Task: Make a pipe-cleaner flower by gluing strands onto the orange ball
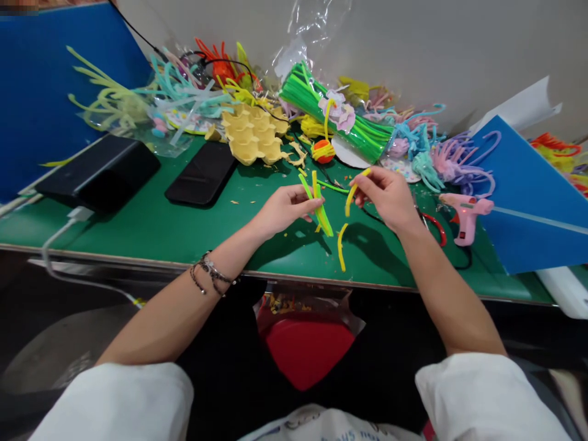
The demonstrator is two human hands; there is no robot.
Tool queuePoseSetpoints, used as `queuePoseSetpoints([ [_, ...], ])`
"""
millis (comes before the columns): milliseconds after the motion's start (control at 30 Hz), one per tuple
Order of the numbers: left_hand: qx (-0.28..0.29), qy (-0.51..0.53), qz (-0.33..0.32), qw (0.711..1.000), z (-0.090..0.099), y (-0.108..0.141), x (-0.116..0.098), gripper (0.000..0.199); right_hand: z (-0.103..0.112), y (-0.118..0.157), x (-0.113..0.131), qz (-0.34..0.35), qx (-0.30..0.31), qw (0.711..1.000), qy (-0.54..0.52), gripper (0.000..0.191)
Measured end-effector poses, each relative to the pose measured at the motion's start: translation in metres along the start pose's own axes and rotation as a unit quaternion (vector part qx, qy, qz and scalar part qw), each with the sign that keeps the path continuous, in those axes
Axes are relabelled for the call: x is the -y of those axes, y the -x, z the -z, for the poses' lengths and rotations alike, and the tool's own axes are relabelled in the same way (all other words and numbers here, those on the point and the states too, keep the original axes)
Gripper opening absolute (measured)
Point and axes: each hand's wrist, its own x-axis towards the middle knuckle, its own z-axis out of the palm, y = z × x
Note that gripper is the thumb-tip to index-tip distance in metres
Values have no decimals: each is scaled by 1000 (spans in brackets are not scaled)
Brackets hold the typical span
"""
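My left hand (294, 210) pinches a small bunch of short green and yellow pipe cleaners (323, 217), which fan out above and below the fingers. Closed on a short yellow pipe cleaner (350, 201), my right hand (386, 193) is a little to the right, apart from the left. Another yellow pipe cleaner piece (340, 248) lies on the green table (285, 251) below the hands. Behind them, a green pipe cleaner (333, 186) rests on the table near an orange-and-yellow wound ball (323, 150).
A pink glue gun (466, 215) and red-handled tool (435, 228) lie at right. On the left are a phone (202, 174) and a black box-shaped device (98, 173). An egg carton (255, 136) and bagged green pipe cleaners (307, 98) line the back; blue boards (533, 208) flank the table.
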Motion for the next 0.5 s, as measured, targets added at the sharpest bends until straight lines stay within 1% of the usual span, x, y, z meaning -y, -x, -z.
queuePoseSetpoints([
  [67, 11, 10, 6, 1000, -3, 2, -1, 28, -8, 16, 3, -8, 10, 1000, -18, 39],
  [167, 28, 16, 14, 999, -8, 4, -1, 32, -16, 29, 5, -15, 6, 999, -32, 36],
  [300, 40, 3, 10, 999, -11, 6, 0, 35, -19, 36, 0, -24, 23, 998, -54, 32],
  [500, 43, -3, 2, 999, -13, 7, 0, 33, -20, 40, -3, -39, 35, 997, -56, 31],
])
